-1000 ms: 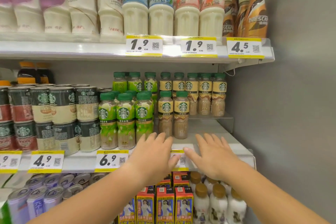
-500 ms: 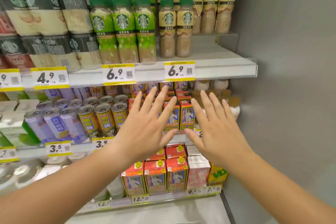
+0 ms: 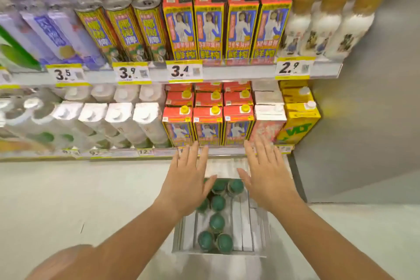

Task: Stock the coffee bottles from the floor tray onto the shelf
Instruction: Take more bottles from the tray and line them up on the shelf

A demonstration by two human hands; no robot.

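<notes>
Left hand [image 3: 188, 185] and right hand [image 3: 264, 179], fingers spread and empty, hover above green-capped coffee bottles [image 3: 217, 223] in the white floor tray [image 3: 247, 234], apparently positioned for pickup.

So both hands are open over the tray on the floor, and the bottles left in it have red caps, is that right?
Not quite. The head view shows the left hand and right hand open and empty above the floor tray, but the bottles in it have green caps, not red.

Green-capped coffee bottles [image 3: 217, 223] stand upright, clustered left of centre in the white floor tray [image 3: 247, 234].
</notes>
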